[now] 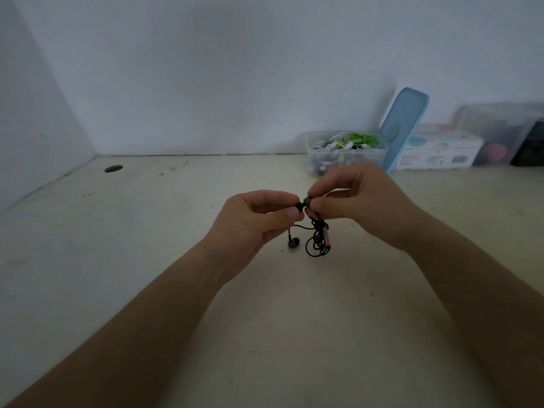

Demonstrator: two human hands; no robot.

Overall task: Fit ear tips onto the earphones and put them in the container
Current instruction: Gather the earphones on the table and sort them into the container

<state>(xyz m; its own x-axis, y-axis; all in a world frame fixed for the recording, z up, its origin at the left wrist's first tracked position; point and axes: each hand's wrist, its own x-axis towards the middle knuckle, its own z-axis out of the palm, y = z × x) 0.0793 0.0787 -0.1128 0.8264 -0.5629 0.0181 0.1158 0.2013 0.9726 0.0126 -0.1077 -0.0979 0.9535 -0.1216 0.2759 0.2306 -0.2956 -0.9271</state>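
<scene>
Pinching a tip (299, 206) in the left hand (259, 222) against the earbud (309, 200) gripped by the right hand (362, 204), seemingly mid-fitting; next calls for seating it, then the dangling bud (293, 242).

I see pale back wall (235, 69), side wall (35, 113) meeting it at left corner. Scuffed beige worktop (117, 275), round hole (113, 168) near corner. Light dim, bluish.
</scene>
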